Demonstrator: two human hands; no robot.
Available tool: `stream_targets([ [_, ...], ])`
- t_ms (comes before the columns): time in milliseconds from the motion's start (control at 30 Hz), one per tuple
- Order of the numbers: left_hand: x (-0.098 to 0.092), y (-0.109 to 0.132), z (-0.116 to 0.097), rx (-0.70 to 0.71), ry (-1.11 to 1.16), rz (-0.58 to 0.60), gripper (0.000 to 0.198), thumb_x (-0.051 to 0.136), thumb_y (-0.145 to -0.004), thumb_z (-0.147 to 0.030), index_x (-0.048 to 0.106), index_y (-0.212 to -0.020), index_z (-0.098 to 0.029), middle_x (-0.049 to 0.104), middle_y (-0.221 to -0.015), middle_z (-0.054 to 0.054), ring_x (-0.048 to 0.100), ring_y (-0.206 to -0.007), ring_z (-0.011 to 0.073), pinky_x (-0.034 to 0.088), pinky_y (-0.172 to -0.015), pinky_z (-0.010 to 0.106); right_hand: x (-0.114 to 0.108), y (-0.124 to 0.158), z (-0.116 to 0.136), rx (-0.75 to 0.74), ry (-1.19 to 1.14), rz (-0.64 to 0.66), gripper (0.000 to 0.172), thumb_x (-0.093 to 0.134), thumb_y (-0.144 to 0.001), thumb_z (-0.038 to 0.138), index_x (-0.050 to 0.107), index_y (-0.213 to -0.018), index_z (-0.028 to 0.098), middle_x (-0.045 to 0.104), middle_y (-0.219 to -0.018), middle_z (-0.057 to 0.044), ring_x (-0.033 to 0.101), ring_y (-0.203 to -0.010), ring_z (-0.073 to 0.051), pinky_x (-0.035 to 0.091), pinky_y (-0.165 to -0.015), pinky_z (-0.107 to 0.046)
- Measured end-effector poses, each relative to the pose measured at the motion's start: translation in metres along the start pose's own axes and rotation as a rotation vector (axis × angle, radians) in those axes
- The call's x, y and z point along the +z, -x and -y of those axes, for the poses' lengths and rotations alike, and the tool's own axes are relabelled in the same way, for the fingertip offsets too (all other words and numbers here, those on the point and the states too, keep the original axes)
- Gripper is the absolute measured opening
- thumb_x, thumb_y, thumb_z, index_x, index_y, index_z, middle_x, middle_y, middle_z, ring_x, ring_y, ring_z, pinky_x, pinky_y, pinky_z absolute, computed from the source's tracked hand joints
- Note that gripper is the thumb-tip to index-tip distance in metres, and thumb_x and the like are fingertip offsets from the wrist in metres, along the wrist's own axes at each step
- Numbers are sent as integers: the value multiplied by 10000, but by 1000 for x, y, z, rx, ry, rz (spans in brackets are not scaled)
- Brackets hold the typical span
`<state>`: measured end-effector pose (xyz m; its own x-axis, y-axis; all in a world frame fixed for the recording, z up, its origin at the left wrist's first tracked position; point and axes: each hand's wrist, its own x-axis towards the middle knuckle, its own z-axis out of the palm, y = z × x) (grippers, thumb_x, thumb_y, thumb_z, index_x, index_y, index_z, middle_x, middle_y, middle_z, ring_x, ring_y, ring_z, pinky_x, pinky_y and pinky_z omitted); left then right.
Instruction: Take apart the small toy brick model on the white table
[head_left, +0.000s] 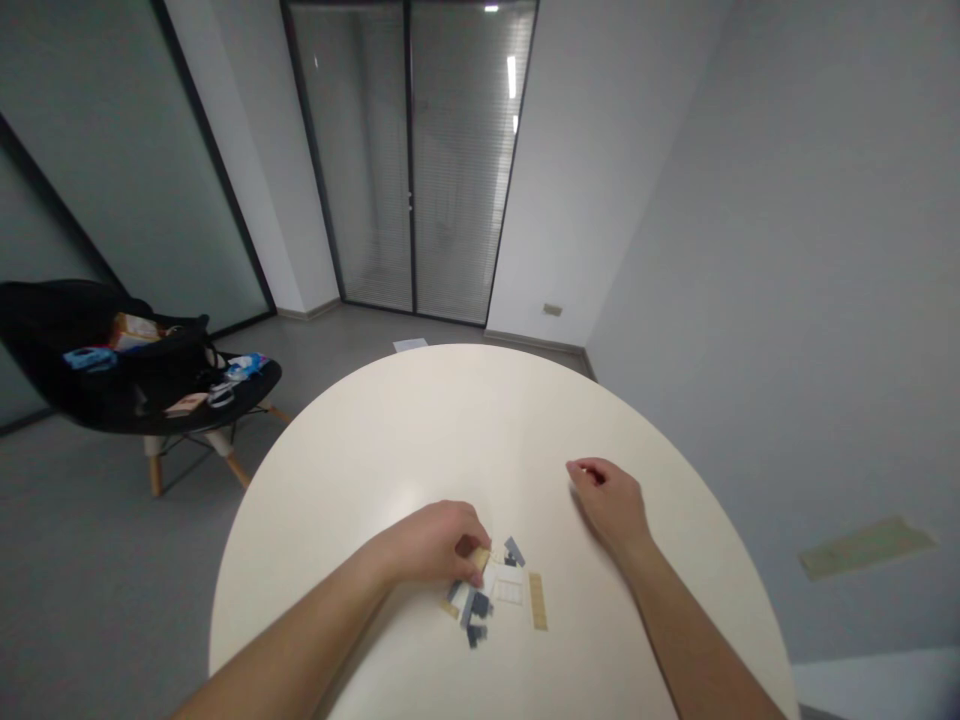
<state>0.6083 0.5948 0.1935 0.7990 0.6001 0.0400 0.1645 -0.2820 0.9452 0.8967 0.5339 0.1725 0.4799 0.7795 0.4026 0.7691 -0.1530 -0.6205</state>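
Observation:
My left hand [442, 540] pinches a small tan building-block piece [481, 559] between thumb and fingers, over a cluster of small pieces on the table. My right hand [611, 505] rests to the right of them with its fingers curled in; what they hold, if anything, is hidden. Below the left hand lie dark grey pieces [481, 605] and another dark piece [476, 635]. Beside them is a white frame-like piece [509, 591], with a long tan plate [538, 602] to its right. A grey flat piece [514, 551] lies just beyond.
The round white table [465, 430] has a curved edge on all visible sides. At the left stands a black chair [45, 330] with a black bag [169, 365] and small packets on it. Walls and a glass door [450, 170] are behind.

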Motion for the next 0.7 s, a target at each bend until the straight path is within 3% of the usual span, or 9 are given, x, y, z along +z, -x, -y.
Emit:
stream_targets([
  [67, 0, 0, -2, 71, -191, 82, 151, 856, -576, -234, 723, -642, -205, 614, -661, 8, 542, -632, 175, 358, -586, 262, 0, 7, 11, -61, -55, 42, 343, 565, -832, 486, 716, -778, 183, 647, -657, -38, 561, -605, -180, 427, -614, -305],
  [133, 0, -1, -2, 78, -277, 86, 108, 789, -683, -264, 738, -747, -195, 629, -718, 17, 537, -647, 168, 361, -590, 255, -1, 15, 26, -150, -123, 125, 307, 580, -848, 460, 721, -792, 194, 637, -663, -31, 547, -595, -164, 419, -591, -287],
  [267, 3, -4, 4, -43, -115, 48, 183, 667, -807, -304, 721, -915, -167, 654, -756, 11, 537, -638, 136, 381, -588, 225, -1, 34, 55, -330, -235, 352, 218, 612, -868, 381, 737, -877, 204, 612, -660, -16, 504, -555, -127, 390, -548, -254],
  [433, 9, -12, 14, -61, 214, -36, 279, 713, -782, -378, 705, -895, -123, 673, -766, 37, 567, -666, 133, 418, -631, 232, 6, 49, 69, -376, -304, 561, 236, 685, -816, 294, 730, -1035, 220, 636, -747, -6, 442, -531, -91, 367, -530, -232],
  [700, 22, -15, 23, -118, 404, -71, 399, 863, -630, -392, 661, -853, -128, 661, -642, 0, 582, -566, 115, 409, -560, 215, 14, 51, 71, -316, -359, 608, 257, 705, -742, 187, 726, -996, 209, 642, -764, 2, 454, -542, -80, 376, -526, -219],
])
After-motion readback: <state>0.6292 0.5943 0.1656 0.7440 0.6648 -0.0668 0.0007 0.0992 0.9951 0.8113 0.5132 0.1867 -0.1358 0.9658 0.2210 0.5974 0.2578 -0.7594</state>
